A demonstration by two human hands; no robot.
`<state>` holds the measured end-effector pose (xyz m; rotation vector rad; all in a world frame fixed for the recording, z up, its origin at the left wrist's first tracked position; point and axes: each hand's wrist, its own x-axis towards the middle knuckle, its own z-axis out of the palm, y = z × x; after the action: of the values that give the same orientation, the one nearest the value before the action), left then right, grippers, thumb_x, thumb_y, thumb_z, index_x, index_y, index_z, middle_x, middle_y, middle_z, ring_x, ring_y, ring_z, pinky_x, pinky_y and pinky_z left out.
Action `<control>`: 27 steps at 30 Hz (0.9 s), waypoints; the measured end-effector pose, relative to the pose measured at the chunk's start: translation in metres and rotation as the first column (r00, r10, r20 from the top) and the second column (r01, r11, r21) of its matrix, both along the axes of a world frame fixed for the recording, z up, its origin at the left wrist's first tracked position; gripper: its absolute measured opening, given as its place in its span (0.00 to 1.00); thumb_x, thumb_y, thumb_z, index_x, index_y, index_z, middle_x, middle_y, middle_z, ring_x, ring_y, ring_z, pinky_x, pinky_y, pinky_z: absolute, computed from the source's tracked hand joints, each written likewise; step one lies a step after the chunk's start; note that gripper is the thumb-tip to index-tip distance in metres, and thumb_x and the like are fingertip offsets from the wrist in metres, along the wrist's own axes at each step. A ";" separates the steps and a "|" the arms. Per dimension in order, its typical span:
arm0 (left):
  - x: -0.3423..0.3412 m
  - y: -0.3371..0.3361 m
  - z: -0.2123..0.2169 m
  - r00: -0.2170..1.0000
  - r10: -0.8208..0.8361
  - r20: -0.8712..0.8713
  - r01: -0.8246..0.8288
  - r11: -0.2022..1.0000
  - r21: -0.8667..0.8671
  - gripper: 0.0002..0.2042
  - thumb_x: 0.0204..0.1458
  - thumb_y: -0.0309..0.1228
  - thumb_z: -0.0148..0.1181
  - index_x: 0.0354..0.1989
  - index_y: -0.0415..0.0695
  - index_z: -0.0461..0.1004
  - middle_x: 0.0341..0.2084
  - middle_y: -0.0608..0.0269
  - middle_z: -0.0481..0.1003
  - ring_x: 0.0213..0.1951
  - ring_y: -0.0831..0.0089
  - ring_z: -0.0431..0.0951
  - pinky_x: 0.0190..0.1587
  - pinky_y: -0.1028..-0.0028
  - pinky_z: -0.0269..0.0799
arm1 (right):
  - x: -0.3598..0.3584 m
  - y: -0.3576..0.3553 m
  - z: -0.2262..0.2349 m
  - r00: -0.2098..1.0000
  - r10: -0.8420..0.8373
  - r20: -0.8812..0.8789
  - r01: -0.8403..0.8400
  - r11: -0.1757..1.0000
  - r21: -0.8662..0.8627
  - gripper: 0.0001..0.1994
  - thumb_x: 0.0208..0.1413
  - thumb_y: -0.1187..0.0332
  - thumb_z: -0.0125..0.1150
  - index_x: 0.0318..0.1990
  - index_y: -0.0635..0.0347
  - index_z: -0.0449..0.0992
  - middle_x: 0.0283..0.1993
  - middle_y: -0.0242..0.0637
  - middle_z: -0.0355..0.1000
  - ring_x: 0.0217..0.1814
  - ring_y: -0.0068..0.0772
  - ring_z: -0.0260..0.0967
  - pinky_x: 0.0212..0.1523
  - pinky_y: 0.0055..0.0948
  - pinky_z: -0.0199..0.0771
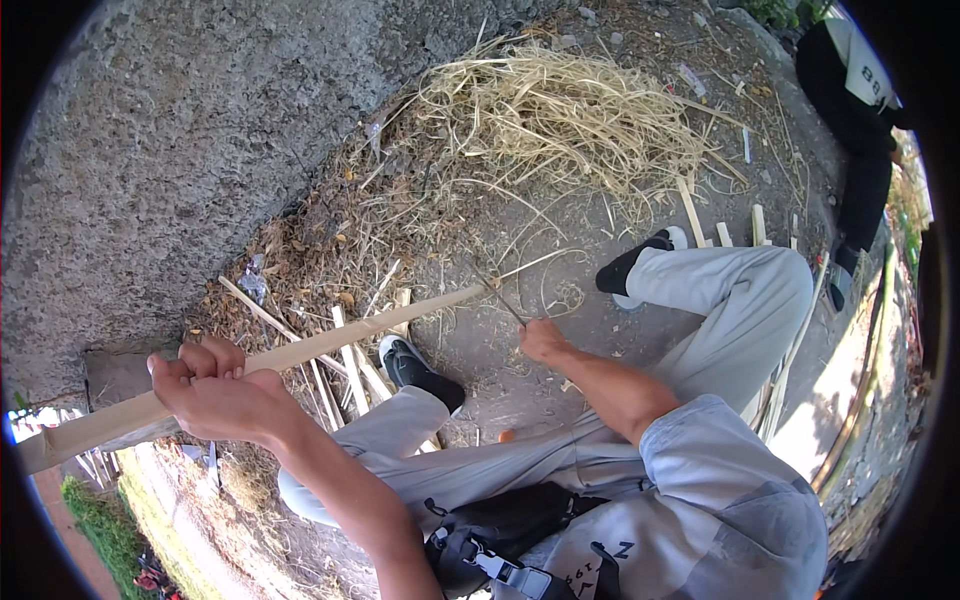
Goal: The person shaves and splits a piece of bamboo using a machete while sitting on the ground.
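A long pale bamboo strip (330,340) runs slantwise from the far left edge to the middle of the view. My left hand (230,395) is closed around its wider left part, with the fingers curled up. In my right hand (543,340) is a knife (507,302); its handle is mostly hidden in the closed fist. The dark, narrow blade crosses the strip near its far end and seems to touch it. Beyond the blade, a thin sliver (535,263) stretches on to the right, though I cannot tell whether it is still joined to the strip.
A big heap of pale shavings (570,110) lies on the ground ahead. Several cut strips (350,360) rest beside my left shoe (405,362). A rough stone wall (200,130) rises at the left. At the far right another person (865,130) is partly in view.
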<state>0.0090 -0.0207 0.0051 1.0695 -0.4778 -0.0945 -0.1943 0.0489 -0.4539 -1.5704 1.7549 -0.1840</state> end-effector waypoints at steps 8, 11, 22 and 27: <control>0.001 0.008 0.001 0.995 -0.098 0.012 0.099 0.994 -0.044 0.20 0.61 0.35 0.45 0.17 0.52 0.46 0.11 0.74 0.42 0.14 0.82 0.42 0.18 0.75 0.35 | 0.021 -0.024 0.085 0.976 0.025 0.217 -0.060 0.986 0.157 0.31 0.64 0.46 0.41 0.32 0.71 0.78 0.33 0.62 0.74 0.43 0.62 0.72 0.48 0.50 0.71; 0.005 0.012 0.000 0.998 -0.066 -0.002 0.066 0.998 -0.025 0.22 0.61 0.36 0.45 0.16 0.53 0.44 0.11 0.74 0.42 0.14 0.82 0.42 0.18 0.76 0.35 | 0.003 -0.012 0.076 0.988 0.016 0.153 -0.043 0.984 0.172 0.32 0.63 0.45 0.41 0.31 0.72 0.78 0.33 0.63 0.74 0.43 0.62 0.73 0.48 0.50 0.72; 0.028 0.017 -0.004 0.996 -0.048 -0.068 0.046 0.998 -0.033 0.23 0.61 0.37 0.46 0.15 0.53 0.45 0.11 0.74 0.42 0.14 0.81 0.43 0.19 0.75 0.36 | 0.055 0.003 0.236 0.897 0.270 0.349 -0.239 0.962 -0.131 0.27 0.67 0.52 0.39 0.36 0.71 0.75 0.29 0.59 0.74 0.34 0.62 0.73 0.37 0.53 0.74; 0.035 0.021 -0.006 0.998 0.005 -0.070 -0.007 1.000 -0.024 0.22 0.61 0.37 0.45 0.16 0.52 0.45 0.11 0.74 0.43 0.14 0.81 0.43 0.19 0.75 0.37 | 0.017 0.027 0.198 0.952 0.239 0.189 -0.247 0.969 0.015 0.28 0.68 0.55 0.34 0.31 0.70 0.76 0.30 0.61 0.73 0.34 0.63 0.73 0.39 0.55 0.72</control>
<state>0.0438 0.0005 -0.0009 1.0403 -0.4120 -0.1200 -0.1778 0.0761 -0.2556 -1.6688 1.4008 -0.1693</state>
